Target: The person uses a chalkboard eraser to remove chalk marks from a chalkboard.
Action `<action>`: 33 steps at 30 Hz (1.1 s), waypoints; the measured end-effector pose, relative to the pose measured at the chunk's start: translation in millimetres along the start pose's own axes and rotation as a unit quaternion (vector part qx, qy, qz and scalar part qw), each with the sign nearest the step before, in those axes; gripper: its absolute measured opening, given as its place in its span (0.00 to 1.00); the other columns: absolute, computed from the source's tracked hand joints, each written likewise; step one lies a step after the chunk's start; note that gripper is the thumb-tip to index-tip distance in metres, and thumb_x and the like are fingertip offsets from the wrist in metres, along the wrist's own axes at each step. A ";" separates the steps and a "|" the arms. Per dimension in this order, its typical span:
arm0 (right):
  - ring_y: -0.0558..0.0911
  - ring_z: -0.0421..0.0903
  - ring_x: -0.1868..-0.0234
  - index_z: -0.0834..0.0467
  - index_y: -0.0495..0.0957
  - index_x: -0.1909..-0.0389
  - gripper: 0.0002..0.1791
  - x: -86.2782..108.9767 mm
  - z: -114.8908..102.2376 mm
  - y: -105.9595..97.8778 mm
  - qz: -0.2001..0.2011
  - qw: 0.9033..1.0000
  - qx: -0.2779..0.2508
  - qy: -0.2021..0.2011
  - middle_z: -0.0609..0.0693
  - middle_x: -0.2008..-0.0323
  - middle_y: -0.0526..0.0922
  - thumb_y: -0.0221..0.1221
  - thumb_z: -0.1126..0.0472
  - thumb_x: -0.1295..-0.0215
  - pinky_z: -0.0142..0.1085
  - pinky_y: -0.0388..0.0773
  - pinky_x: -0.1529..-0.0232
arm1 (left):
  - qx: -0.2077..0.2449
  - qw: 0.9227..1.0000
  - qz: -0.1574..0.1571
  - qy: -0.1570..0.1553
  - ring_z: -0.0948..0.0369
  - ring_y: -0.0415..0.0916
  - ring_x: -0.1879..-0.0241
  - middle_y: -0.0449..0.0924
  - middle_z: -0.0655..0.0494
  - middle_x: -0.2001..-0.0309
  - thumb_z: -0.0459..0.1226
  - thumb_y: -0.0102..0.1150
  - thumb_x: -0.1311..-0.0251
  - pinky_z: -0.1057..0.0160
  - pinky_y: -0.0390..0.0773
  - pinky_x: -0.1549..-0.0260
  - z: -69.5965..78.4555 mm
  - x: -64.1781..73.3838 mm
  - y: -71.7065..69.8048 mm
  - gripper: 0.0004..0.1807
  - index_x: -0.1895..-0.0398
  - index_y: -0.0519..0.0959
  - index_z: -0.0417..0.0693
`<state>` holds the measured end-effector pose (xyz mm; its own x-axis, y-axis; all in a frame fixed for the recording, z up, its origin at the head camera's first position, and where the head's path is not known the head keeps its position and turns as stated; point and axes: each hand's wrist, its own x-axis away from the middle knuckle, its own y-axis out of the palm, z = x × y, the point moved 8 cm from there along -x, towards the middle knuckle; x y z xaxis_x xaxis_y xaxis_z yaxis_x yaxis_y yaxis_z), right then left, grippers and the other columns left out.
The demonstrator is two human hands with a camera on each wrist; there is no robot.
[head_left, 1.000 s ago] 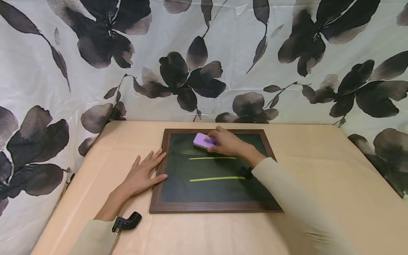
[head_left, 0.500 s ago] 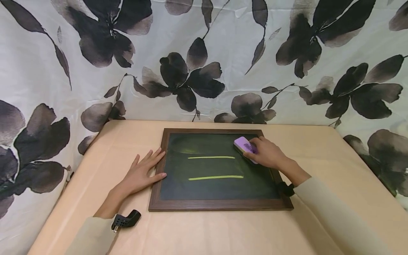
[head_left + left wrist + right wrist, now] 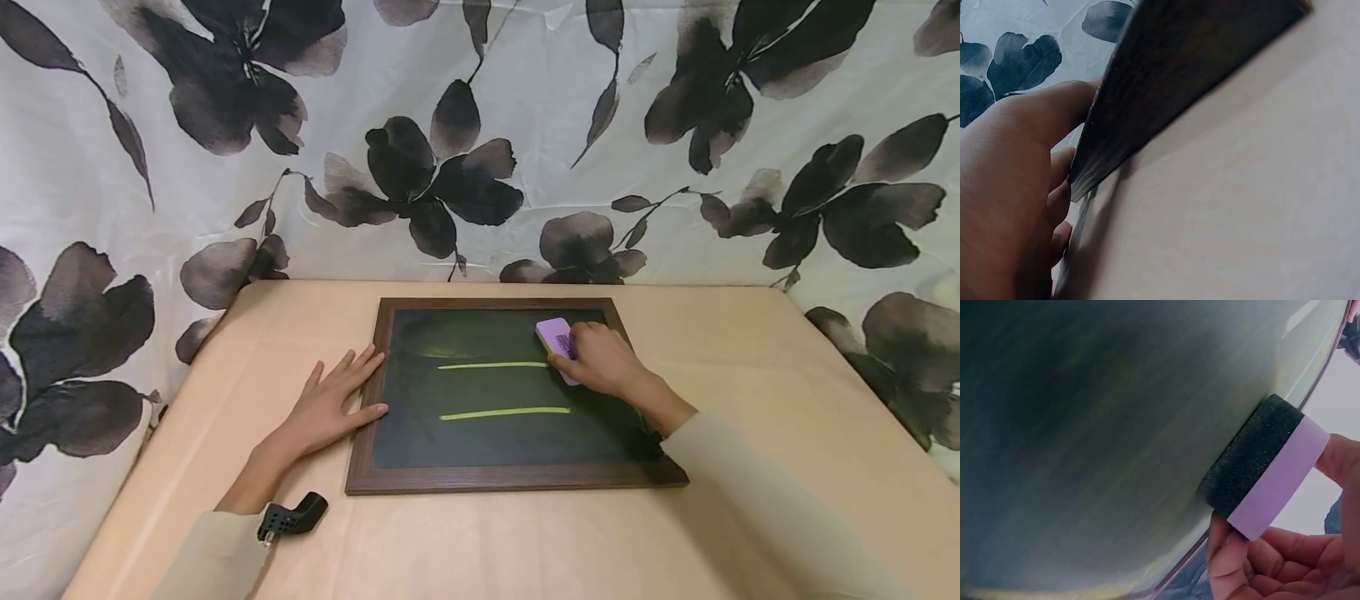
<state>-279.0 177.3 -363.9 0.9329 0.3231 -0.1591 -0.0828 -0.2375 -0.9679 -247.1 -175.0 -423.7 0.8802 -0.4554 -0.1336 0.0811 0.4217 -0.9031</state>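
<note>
A brown-framed chalkboard lies on the table with two yellow-green chalk lines across it. Faint smears show near its upper left. My right hand grips a purple chalkboard eraser on the board's upper right, beside the end of the upper line. In the right wrist view the dark felt side of the eraser faces the board surface, with thumb and fingers at its two ends. My left hand rests at the left side of the frame, fingers spread and straight, fingertips on the wood.
Pale peach cloth covers the table. Behind it hangs a white curtain with dark printed flowers. A black wrist camera sticks out from the left wrist.
My right hand has swept the eraser rightward across the upper part of the board, then slightly back left. The left hand stays at the frame's left side.
</note>
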 end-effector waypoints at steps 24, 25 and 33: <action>0.72 0.43 0.85 0.59 0.73 0.79 0.19 -44.3 -92.5 25.4 -0.061 0.998 -0.007 -0.031 0.50 0.83 0.73 0.58 0.49 0.35 0.33 0.66 0.86 | 0.017 1.000 -0.010 -0.005 0.46 0.41 0.27 0.46 0.52 0.25 0.59 0.55 0.40 0.35 0.31 0.36 -0.1 1.7 -4.1 0.44 0.24 0.53 0.54; 0.73 0.43 0.84 0.59 0.73 0.79 0.19 -46.9 -95.9 27.0 -0.062 0.998 -0.004 -0.032 0.50 0.83 0.73 0.58 0.49 0.35 0.34 0.67 0.86 | 0.016 1.000 -0.010 -0.005 0.46 0.41 0.27 0.46 0.52 0.25 0.59 0.55 0.40 0.35 0.31 0.36 -0.3 1.2 -3.7 0.44 0.24 0.53 0.54; 0.74 0.44 0.83 0.57 0.73 0.81 0.20 -65.3 -125.0 37.9 -0.066 0.997 -0.001 -0.031 0.49 0.82 0.74 0.56 0.48 0.35 0.35 0.70 0.84 | 0.010 1.000 -0.012 0.000 0.46 0.41 0.27 0.46 0.53 0.25 0.59 0.54 0.39 0.35 0.32 0.36 1.1 -1.2 -0.9 0.44 0.24 0.53 0.54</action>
<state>-299.2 32.7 -365.9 0.9119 0.4083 -0.0420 0.0400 -0.1902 -0.9809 -247.8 -173.9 -422.2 0.8778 -0.4656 -0.1124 0.1117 0.4272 -0.8972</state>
